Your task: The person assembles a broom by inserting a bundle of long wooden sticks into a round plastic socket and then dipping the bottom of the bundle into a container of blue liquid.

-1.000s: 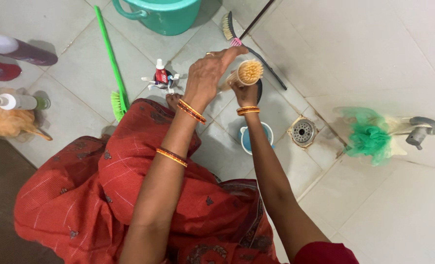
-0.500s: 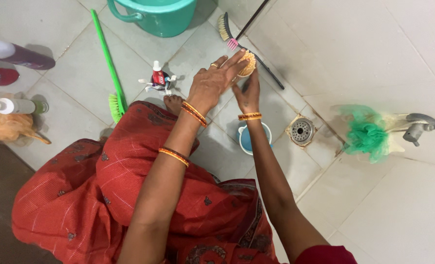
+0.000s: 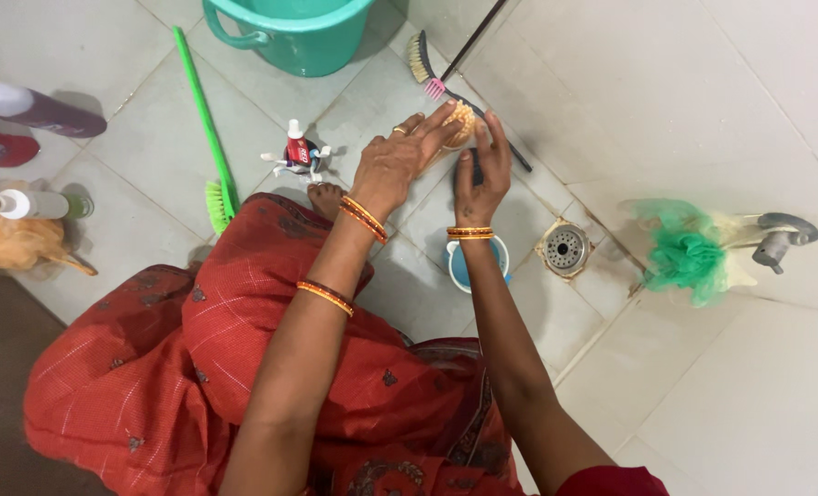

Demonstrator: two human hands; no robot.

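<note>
tan round scrubber (image 3: pixel 462 122) pressed between left hand (image 3: pixel 400 161) and right hand (image 3: pixel 482 170), both clasped on it, above tiled floor (image 3: pixel 106 156), small blue cup (image 3: pixel 476 264) just below wrists.

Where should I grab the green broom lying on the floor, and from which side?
Grip the green broom around the bare middle of its long thin handle, coming straight down from above. It lies flat on the tiles, bristles toward the red cloth, with open floor on both sides there, so fingers can close across it.
</note>
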